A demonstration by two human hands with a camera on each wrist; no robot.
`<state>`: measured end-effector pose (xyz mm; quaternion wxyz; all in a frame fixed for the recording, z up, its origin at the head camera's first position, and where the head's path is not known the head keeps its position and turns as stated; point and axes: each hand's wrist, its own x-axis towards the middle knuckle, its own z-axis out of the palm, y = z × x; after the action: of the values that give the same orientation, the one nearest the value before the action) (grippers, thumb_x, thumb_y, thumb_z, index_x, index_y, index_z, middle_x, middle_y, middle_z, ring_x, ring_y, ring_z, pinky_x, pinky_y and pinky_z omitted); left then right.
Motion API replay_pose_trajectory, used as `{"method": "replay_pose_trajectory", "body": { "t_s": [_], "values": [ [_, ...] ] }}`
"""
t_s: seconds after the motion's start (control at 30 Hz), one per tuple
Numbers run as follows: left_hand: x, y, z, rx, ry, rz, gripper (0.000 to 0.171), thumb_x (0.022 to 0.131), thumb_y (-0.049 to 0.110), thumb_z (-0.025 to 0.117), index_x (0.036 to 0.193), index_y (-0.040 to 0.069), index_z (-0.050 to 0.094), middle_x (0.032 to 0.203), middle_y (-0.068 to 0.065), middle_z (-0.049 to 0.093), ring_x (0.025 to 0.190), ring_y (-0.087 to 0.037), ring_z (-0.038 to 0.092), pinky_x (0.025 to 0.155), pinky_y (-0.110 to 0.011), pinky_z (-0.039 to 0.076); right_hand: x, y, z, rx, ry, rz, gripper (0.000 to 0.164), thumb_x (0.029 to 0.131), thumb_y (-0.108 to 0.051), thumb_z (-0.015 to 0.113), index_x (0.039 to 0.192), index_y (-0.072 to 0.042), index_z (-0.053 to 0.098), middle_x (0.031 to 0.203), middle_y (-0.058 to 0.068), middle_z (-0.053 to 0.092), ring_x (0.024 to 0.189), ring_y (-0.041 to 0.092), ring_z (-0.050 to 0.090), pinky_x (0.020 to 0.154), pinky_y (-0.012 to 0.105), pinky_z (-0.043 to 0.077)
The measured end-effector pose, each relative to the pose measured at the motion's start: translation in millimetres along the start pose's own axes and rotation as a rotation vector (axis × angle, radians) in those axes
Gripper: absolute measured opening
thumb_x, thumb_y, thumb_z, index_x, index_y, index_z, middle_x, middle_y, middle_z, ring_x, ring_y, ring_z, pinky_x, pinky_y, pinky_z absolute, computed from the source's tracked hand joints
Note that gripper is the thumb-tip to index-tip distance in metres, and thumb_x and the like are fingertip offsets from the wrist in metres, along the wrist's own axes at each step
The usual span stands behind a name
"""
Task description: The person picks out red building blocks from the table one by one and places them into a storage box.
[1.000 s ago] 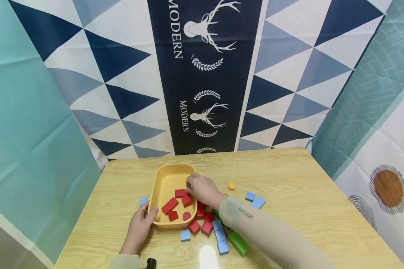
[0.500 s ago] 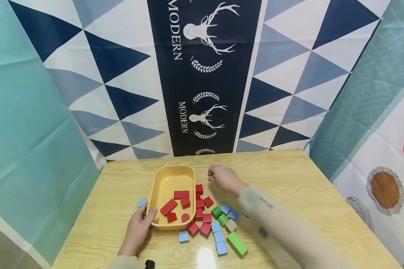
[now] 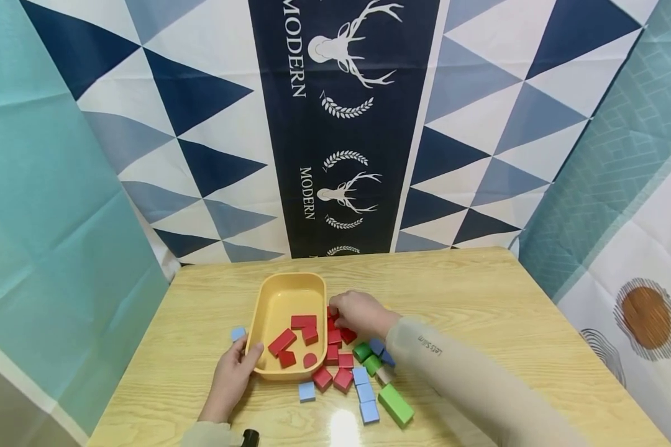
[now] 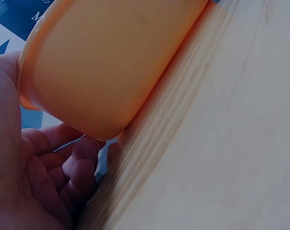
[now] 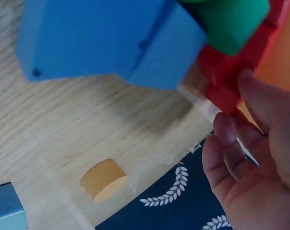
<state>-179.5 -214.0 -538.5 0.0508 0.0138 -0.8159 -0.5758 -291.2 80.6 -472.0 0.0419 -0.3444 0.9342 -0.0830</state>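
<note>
My left hand (image 3: 230, 377) grips the near left side of a yellow plastic bin (image 3: 282, 297), thumb over the rim and fingers below it outside. Inside lie several red blocks (image 3: 282, 342), some long, one with a round face. My right hand (image 3: 360, 312) is just right of the bin. Between its thumb and fingers is a red block (image 5: 223, 98), at the far end of a cluster of red blocks (image 3: 331, 356) along the bin's right wall. In the head view my fingers partly cover that block.
Right of the red cluster lie green cylinders (image 3: 363, 352), dark blue blocks (image 5: 102, 38), a row of light blue blocks (image 3: 365, 392) and a long green block (image 3: 395, 405). A yellow disc (image 5: 105, 179) is beyond my right hand. Single blue blocks (image 3: 307, 392) lie near the bin.
My right hand moved from the bin's right rim out to the right, then came back left to the red blocks beside the bin. My left hand keeps its grip on the bin.
</note>
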Motion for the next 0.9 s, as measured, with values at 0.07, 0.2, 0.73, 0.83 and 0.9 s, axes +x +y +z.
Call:
{"method": "replay_pose_trajectory", "body": {
  "t_s": [0.07, 0.2, 0.73, 0.83, 0.9],
  "values": [
    [-0.1, 0.0, 0.4, 0.01, 0.004, 0.0, 0.056, 0.1, 0.037, 0.06, 0.142, 0.001, 0.05, 0.129, -0.019, 0.059, 0.102, -0.019, 0.06, 0.08, -0.026, 0.054, 1, 0, 2, -0.021, 0.008, 0.006, 0.015, 0.089, -0.03, 0.075, 0.087, -0.022, 0.062, 0.074, -0.011, 0.058, 0.067, 0.01, 0.052, 0.065, 0.025, 0.051],
    [0.6, 0.4, 1.1, 0.025, 0.006, 0.005, 0.058, 0.1, 0.038, 0.059, 0.142, 0.0, 0.049, 0.132, -0.019, 0.057, 0.106, -0.02, 0.059, 0.086, -0.035, 0.053, -4, 5, 3, -0.06, 0.033, 0.022, 0.022, 0.091, -0.03, 0.073, 0.08, -0.023, 0.056, 0.068, -0.009, 0.053, 0.065, 0.012, 0.05, 0.06, 0.026, 0.048],
    [3.2, -0.8, 0.4, 0.057, -0.002, 0.002, 0.059, 0.1, 0.038, 0.059, 0.143, -0.001, 0.048, 0.134, -0.02, 0.055, 0.11, -0.021, 0.056, 0.091, -0.044, 0.051, -32, 24, -4, 0.066, 0.155, 0.144, 0.016, 0.085, -0.024, 0.074, 0.084, -0.02, 0.059, 0.077, -0.006, 0.059, 0.07, 0.013, 0.05, 0.062, 0.032, 0.048],
    [3.3, -1.9, 0.0, 0.073, 0.0, -0.004, 0.06, 0.1, 0.039, 0.059, 0.143, -0.001, 0.048, 0.133, -0.02, 0.056, 0.108, -0.02, 0.056, 0.091, -0.042, 0.051, -29, 9, -12, 0.156, 0.25, 0.187, 0.015, 0.086, -0.027, 0.073, 0.087, -0.02, 0.06, 0.088, -0.003, 0.065, 0.075, 0.013, 0.051, 0.066, 0.032, 0.049],
    [3.0, -2.4, -0.7, 0.08, 0.007, -0.008, 0.059, 0.099, 0.04, 0.059, 0.143, 0.001, 0.049, 0.13, -0.018, 0.058, 0.104, -0.019, 0.057, 0.089, -0.04, 0.051, -26, -7, -18, 0.195, 0.309, 0.153, 0.016, 0.087, -0.029, 0.073, 0.089, -0.019, 0.061, 0.092, 0.0, 0.067, 0.078, 0.013, 0.052, 0.067, 0.032, 0.051]
  ]
}}
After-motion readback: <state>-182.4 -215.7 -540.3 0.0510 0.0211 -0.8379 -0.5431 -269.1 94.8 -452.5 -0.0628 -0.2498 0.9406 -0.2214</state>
